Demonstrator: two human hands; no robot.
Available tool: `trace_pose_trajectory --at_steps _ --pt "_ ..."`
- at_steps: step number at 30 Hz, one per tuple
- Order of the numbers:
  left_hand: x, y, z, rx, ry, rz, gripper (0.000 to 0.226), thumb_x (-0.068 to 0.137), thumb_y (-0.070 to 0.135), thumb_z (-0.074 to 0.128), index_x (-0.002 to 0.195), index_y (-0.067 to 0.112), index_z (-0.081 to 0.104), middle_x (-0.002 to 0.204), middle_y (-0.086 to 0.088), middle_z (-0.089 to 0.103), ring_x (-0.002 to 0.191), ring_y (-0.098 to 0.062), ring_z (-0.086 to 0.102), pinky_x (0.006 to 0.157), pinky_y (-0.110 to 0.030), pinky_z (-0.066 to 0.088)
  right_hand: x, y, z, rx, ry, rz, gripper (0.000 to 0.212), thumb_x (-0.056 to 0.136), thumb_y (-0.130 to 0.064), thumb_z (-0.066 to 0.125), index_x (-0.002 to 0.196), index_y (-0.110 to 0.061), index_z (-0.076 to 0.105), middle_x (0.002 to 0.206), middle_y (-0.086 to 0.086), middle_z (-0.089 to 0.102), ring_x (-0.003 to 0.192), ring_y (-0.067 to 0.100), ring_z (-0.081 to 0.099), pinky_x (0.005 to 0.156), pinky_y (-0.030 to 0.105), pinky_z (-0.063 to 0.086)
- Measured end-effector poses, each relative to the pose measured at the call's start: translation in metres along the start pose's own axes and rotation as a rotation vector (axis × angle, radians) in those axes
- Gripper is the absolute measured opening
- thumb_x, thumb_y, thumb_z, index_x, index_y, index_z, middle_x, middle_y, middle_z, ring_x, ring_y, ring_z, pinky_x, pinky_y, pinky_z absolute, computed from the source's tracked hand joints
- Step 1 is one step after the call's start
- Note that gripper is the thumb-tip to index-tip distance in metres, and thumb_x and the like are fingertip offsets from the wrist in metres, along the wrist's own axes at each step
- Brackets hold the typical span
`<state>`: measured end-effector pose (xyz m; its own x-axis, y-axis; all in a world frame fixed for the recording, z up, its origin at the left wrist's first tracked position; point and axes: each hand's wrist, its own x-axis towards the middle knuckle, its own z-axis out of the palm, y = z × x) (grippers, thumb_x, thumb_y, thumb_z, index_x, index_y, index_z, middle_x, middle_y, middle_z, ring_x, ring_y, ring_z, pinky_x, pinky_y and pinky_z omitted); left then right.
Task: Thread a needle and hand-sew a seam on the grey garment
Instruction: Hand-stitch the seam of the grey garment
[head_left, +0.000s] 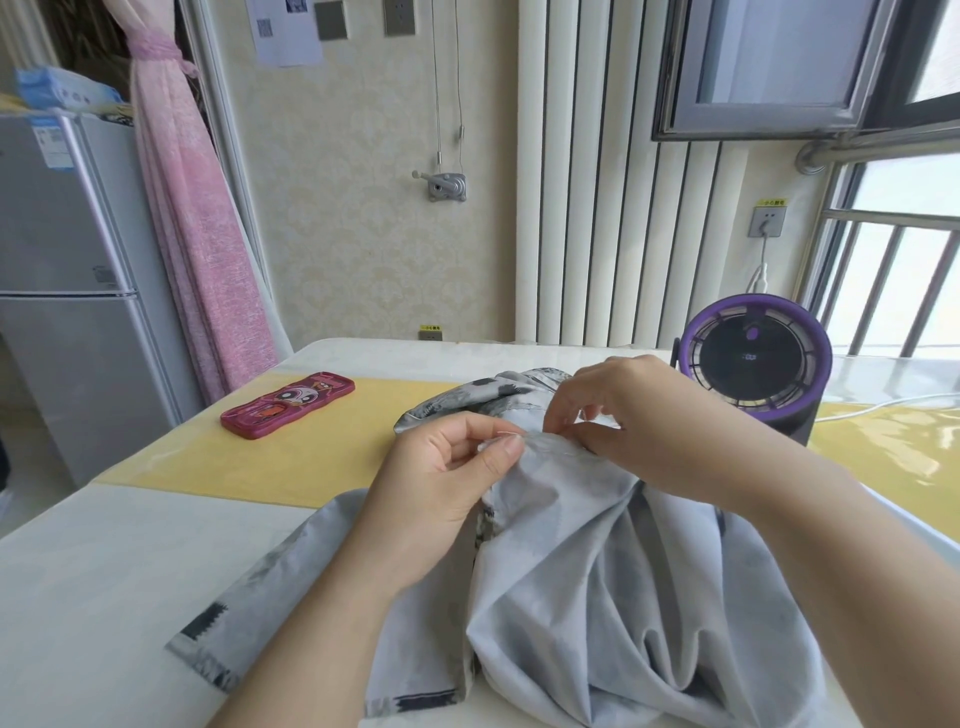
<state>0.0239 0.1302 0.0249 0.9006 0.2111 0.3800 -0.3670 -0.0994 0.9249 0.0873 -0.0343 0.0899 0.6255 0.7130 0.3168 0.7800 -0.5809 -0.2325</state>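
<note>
Centrally, the garment (597, 571) lies bunched on the desk (104, 571), pale grey side up. A darker printed strip of it runs out to the lower left, and a printed fold is heaped behind the hands.

Left hand (441, 478): thumb and forefinger curl together and pinch a raised edge of the garment. A fine light line (506, 433) crosses just above the thumb tip; whether it is needle or thread cannot be told.

Right hand (623, 410): the fingers curl downward, with the tips closed narrowly on the same raised edge, just beside the left thumb. What lies between the tips is too small to tell. The forearm rests across the garment.

Surroundings:
- A yellow mat (311, 457) covers the middle band of the desk, partly under the garment.
- A phone (288, 404) in a red cartoon case lies flat on the mat, left of the garment and well apart from it.
- A round purple fan (753, 364) stands on the desk behind the right hand, and a white cable (883, 402) lies to its right.
- A fridge (67, 291) stands at far left, with a pink curtain (192, 234) beside it
</note>
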Motion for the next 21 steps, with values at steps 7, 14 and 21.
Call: trace_pose_trajectory --at_steps 7,14,21 --pt "-0.0003 0.0022 0.001 -0.049 -0.021 -0.015 0.009 0.084 0.006 0.062 0.084 0.012 0.068 0.071 0.007 0.07 0.07 -0.002 0.061 0.07 -0.012 0.048 -0.0006 0.0022 -0.0005 -0.004 -0.01 -0.012 0.026 0.088 -0.01 0.055 0.091 -0.032 0.068 0.089 -0.017 0.064 0.084 0.0 0.05 0.075 0.018 0.042" --pt "-0.0012 0.0033 0.0012 -0.066 -0.022 -0.023 0.01 0.085 0.004 0.061 0.084 0.011 0.068 0.07 0.007 0.069 0.068 0.0 0.061 0.068 -0.011 0.048 -0.0007 0.0006 -0.0011 0.032 -0.033 -0.012 0.034 0.086 -0.004 0.055 0.082 -0.037 0.061 0.088 -0.017 0.065 0.082 -0.004 0.051 0.069 0.007 0.038" --pt "-0.0018 0.0033 0.003 -0.134 -0.032 -0.051 0.008 0.075 0.015 0.064 0.081 0.014 0.069 0.07 0.005 0.07 0.068 -0.003 0.062 0.068 -0.014 0.049 -0.0018 -0.0054 -0.0017 0.05 0.018 0.032 0.033 0.087 -0.007 0.056 0.079 -0.038 0.065 0.074 -0.027 0.059 0.072 -0.016 0.051 0.067 0.004 0.039"
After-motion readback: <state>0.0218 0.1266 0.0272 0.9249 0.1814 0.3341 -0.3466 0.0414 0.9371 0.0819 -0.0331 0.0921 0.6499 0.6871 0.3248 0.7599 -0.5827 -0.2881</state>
